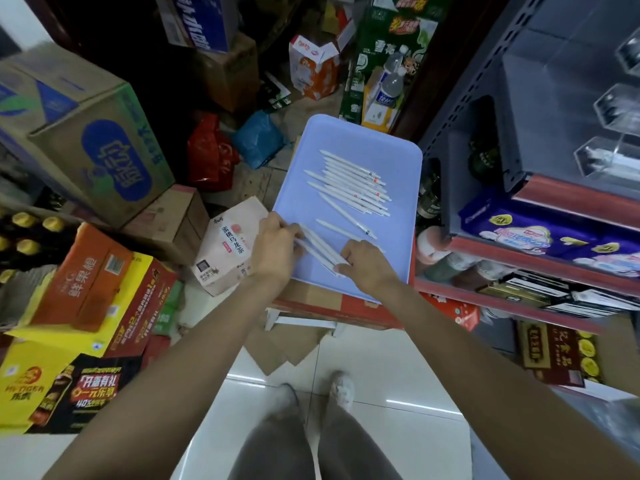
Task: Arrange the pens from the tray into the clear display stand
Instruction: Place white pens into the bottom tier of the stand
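Both hands hold one small bunch of pens (320, 249) on the tray (398, 216): left hand (277, 244) and right hand (363, 261) squeeze its ends, lining them up.

The tray (349, 140) looks like smooth matt plastic, pale blue. On it, the pens (349, 178) are white matt plastic. Left of the tray, cardboard boxes (83, 133); below it, glossy floor tiles (381, 368). Right of it, clear shiny display stand (613, 109).

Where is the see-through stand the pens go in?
In the head view, the clear stand sits on the grey shelf at the upper right, above and to the right of the blue tray where the pens lie.
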### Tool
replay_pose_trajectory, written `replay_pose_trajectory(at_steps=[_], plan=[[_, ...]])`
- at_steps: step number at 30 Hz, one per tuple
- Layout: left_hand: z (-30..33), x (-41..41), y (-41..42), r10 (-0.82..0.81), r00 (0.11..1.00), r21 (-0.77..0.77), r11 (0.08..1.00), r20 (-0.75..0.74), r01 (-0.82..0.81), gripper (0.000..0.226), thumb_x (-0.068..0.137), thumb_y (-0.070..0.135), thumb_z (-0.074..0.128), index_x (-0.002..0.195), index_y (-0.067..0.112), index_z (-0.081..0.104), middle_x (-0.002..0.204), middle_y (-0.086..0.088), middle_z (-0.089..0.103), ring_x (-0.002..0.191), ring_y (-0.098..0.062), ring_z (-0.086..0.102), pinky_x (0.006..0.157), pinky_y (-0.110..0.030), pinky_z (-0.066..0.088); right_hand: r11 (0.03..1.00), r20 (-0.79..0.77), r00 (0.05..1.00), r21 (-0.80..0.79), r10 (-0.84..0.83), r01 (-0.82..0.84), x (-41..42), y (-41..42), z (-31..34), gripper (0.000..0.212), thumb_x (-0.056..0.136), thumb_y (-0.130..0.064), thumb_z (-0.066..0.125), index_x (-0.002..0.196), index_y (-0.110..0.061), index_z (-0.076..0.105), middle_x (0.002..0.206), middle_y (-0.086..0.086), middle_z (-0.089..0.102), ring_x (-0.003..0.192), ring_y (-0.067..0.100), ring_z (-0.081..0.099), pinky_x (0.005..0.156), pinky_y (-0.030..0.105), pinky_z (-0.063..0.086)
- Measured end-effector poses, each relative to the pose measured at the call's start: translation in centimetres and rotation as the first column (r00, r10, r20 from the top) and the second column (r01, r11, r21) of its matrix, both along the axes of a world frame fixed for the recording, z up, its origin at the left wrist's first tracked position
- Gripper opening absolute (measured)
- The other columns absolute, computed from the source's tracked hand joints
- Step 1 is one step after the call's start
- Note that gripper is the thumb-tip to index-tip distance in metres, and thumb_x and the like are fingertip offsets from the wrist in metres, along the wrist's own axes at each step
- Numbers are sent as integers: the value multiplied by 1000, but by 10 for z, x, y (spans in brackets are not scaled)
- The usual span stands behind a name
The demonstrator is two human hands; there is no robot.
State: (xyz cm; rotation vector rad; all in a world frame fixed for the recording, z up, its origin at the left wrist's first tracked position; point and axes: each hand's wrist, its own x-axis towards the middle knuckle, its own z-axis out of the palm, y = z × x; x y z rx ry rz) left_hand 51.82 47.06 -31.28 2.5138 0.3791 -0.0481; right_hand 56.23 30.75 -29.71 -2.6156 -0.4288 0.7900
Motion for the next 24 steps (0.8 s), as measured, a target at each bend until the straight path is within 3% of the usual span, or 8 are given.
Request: replay_pose_trajectory(at_steps=[4,7,11,13,15,20,22,24], plan=[[2,0,-14,102,990,-223,967,-94,-121,31,83,5,63,113,5,56,99,-17,61,88,-29,61,77,-27,43,999,-4,999,3,-51,51,-6,5,-2,26,87,-26,64,92,-12,42,91,8,47,85,21,44,71,33,35],[5,4,-21,241,961,-403,873,-136,-276,39,84,12,66,115,2,45,90,-10,63,82,-18,55,66,-17,35,996,3,996,-1,-89,89,-7,9,-3,23,88,-22,63,100,-5,53,94,11,50,93,28,51,76,35,37],[-3,11,-23,325,896,-598,668,-302,-443,42,78,23,75,110,4,54,99,-14,68,91,-25,65,89,-36,52,984,-23,987,79,-161,163,-6,13,-8,26,87,-18,63,101,3,59,94,18,60,92,33,58,73,35,42],[-6,12,-24,304,901,-649,625,-310,-434,21,81,21,73,89,3,67,84,-15,70,81,-26,66,88,-41,54,959,-79,974,175,-213,223,-6,12,-9,23,84,-12,65,96,7,60,95,25,65,89,39,63,80,45,51],[-6,13,-26,282,910,-676,610,-303,-414,20,83,20,70,66,9,68,72,-13,67,76,-29,64,84,-39,54,924,-125,960,265,-251,277,-7,10,-6,20,83,-6,65,95,9,61,87,22,66,83,39,65,78,51,54],[6,12,-31,247,927,-783,498,-283,-372,27,90,20,61,65,7,60,42,7,51,41,-5,45,46,-12,38,842,-173,944,426,-282,330,-11,5,7,19,83,-4,65,97,10,63,71,14,58,61,13,59,56,19,57],[15,11,-35,222,936,-840,421,-272,-344,27,91,20,59,68,7,61,43,8,53,41,-3,46,48,-13,39,822,-168,944,466,-283,329,-12,3,13,18,85,-3,64,98,9,64,78,22,62,62,15,59,58,17,57],[25,14,-40,206,945,-890,333,-254,-312,25,92,22,58,77,3,64,67,-6,64,62,-15,57,65,-24,49,803,-159,945,497,-287,328,-11,1,23,16,86,-5,64,97,7,66,72,13,65,62,13,60,64,20,58]])
